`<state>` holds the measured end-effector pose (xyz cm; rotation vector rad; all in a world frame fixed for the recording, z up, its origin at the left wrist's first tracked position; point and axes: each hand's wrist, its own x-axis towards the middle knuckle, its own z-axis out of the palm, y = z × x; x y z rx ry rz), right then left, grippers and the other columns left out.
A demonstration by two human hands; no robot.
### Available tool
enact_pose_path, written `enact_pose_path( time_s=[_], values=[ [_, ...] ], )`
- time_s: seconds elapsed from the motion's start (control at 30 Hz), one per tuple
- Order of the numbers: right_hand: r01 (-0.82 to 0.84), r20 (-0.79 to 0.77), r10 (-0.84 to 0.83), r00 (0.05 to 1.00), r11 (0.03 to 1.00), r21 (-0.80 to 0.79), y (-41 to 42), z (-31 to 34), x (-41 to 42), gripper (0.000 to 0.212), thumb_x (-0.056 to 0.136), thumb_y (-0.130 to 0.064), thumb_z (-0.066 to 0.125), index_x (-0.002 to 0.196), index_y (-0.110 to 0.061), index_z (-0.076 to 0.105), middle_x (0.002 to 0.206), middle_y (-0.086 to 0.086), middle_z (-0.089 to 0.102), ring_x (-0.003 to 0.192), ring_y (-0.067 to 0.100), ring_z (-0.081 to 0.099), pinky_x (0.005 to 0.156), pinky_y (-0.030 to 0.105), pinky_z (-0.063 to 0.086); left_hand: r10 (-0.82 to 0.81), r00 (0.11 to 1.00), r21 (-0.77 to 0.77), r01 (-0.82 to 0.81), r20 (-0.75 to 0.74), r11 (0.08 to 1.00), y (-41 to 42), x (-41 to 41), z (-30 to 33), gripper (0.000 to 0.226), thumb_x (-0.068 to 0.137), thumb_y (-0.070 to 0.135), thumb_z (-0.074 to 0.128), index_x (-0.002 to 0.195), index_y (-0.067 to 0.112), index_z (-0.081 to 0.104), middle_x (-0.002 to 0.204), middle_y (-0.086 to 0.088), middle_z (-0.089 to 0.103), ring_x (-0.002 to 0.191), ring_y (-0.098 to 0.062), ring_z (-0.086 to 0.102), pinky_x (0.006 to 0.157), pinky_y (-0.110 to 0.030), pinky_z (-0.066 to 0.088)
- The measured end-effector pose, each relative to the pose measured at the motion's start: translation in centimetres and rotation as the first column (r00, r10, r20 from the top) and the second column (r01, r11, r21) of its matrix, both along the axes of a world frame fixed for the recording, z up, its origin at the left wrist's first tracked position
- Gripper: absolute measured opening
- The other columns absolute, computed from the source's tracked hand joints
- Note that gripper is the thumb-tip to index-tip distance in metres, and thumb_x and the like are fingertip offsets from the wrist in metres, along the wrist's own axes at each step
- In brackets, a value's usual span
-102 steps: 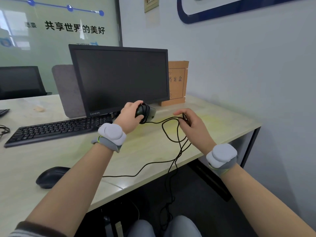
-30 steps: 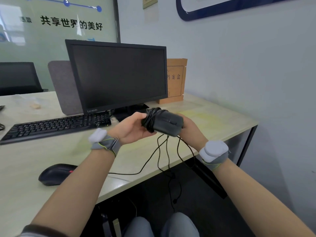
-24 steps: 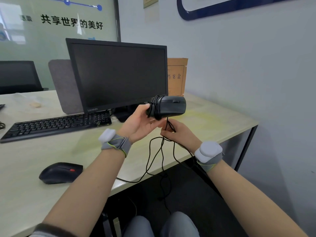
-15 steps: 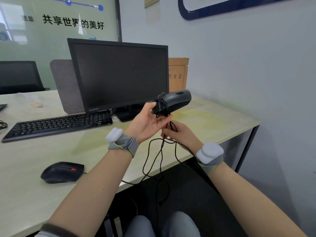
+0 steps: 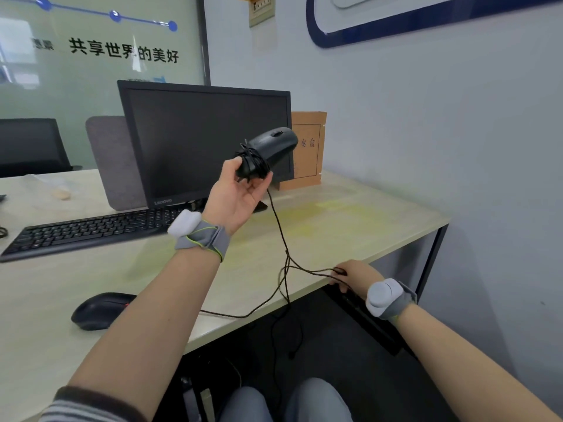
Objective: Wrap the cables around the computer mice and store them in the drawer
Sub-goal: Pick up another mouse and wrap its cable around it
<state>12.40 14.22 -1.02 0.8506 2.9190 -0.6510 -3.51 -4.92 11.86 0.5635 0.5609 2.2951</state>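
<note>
Since the frame half a second earlier, the right hand (image 5: 353, 277) has dropped from just beneath the raised mouse down to the front edge of the desk (image 5: 350, 226), drawing the loose cable (image 5: 278, 226) out long, and the left hand (image 5: 236, 197) has lifted the wired mouse (image 5: 272, 146) higher in front of the monitor (image 5: 204, 141).

Left hand: palm turned toward the camera, fingers closed around the rear of the wired mouse, over several turns of cable already wound about its body. The mouse is held in the air, nose tilted up and to the right, clear of the desk.

Right hand: at the desk edge, fingers pinching the cable; the exact grip is partly hidden by the hand itself. Both wrists carry grey strap-on bands.

Cable: runs down from the mouse, crosses itself above the desk edge, one strand going right to the right hand, another lying across the desk toward the left, the remainder hanging below the edge.

Second mouse (image 5: 99, 310): black, resting on the desk near the left forearm, well apart from the held one.

Surroundings: keyboard (image 5: 91, 228) lies before the monitor; brown cardboard box (image 5: 307, 150) stands behind the monitor's right side, against the wall.
</note>
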Motion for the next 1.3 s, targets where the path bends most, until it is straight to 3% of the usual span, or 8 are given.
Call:
enact_pose_path(
  time_s=[0.17,0.3,0.4,0.57,0.73,0.9,1.07,1.3],
  values=[
    [0.171,0.178,-0.156,0.972,0.982,-0.074,1.3,-0.6,1.6,0.024,0.095,-0.024,0.047,0.073,-0.016,0.057,0.066,-0.004,0.059,0.056,0.008,0.049,0.059,0.019,0.040,-0.001,0.999,-0.048,-0.002,-0.053,0.999,-0.5,0.3,0.6,0.014,0.094,0.019,0.047,0.096,0.006,0.053,0.098,-0.013,0.054,0.089,-0.021,0.056,0.070,-0.033,0.058],
    [0.091,-0.009,-0.095,0.995,0.977,-0.192,0.5,0.6,1.2,0.024,0.091,-0.035,0.055,0.097,-0.013,0.061,0.079,-0.004,0.061,0.083,0.017,0.055,0.068,0.021,0.041,-0.029,0.997,-0.102,0.021,-0.078,0.995,0.3,1.2,0.3,0.015,0.095,0.018,0.047,0.095,0.004,0.053,0.098,-0.015,0.055,0.091,-0.023,0.058,0.068,-0.033,0.058],
    [0.068,-0.092,-0.104,0.990,0.941,-0.332,-0.2,1.5,1.0,0.050,0.086,-0.042,0.061,0.127,-0.016,0.050,0.116,0.000,0.057,0.109,0.020,0.054,0.083,0.025,0.042,-0.055,0.995,-0.111,0.045,-0.086,0.993,0.8,1.6,0.1,0.015,0.094,0.018,0.048,0.097,0.004,0.053,0.099,-0.016,0.056,0.091,-0.024,0.060,0.068,-0.034,0.059],
    [0.068,-0.058,-0.124,0.991,0.816,-0.574,-0.2,3.8,1.6,0.081,0.086,-0.040,0.060,0.149,-0.025,0.011,0.156,0.003,0.017,0.143,0.024,0.016,0.113,0.042,0.019,-0.070,0.993,-0.142,0.056,-0.096,0.988,1.1,2.1,0.0,0.015,0.093,0.017,0.049,0.101,0.004,0.052,0.101,-0.018,0.056,0.092,-0.026,0.060,0.069,-0.034,0.058],
    [-0.052,-0.455,-0.154,0.877,0.911,-0.408,-3.9,7.7,0.2,0.076,0.083,-0.054,0.058,0.146,-0.024,0.026,0.150,0.000,0.033,0.134,0.017,0.034,0.107,0.033,0.029,-0.066,0.990,-0.175,0.043,-0.126,0.984,1.5,3.1,0.4,0.016,0.093,0.016,0.049,0.099,0.002,0.053,0.097,-0.017,0.057,0.090,-0.025,0.059,0.069,-0.035,0.059],
    [-0.171,-0.015,0.170,0.985,0.978,-0.119,-8.3,6.0,-2.7,0.082,0.082,-0.044,0.064,0.147,-0.021,0.019,0.143,0.005,0.042,0.127,0.022,0.045,0.102,0.032,0.036,-0.063,0.992,-0.159,0.046,-0.107,0.986,1.4,3.9,0.5,0.015,0.093,0.017,0.049,0.098,0.003,0.054,0.095,-0.015,0.057,0.087,-0.023,0.060,0.070,-0.035,0.058],
    [-0.169,-0.063,0.165,0.984,0.983,-0.073,-8.2,2.2,-2.6,0.024,0.090,-0.015,0.054,0.113,-0.011,0.060,0.119,0.008,0.060,0.109,0.023,0.056,0.094,0.033,0.045,-0.022,0.997,-0.164,0.009,-0.077,0.986,-0.1,3.2,-1.2,0.014,0.094,0.017,0.048,0.096,0.005,0.053,0.096,-0.015,0.054,0.087,-0.022,0.057,0.072,-0.035,0.057],
    [-0.082,-0.154,0.069,0.986,0.993,-0.086,-6.3,-0.3,-1.1,0.022,0.092,-0.025,0.050,0.105,-0.010,0.062,0.110,0.010,0.058,0.098,0.025,0.056,0.085,0.034,0.044,0.096,0.994,0.002,-0.096,0.052,0.995,-3.0,0.6,-1.5,0.017,0.094,0.018,0.048,0.096,0.002,0.054,0.098,-0.014,0.055,0.086,-0.020,0.053,0.074,-0.035,0.057]
  ],
)
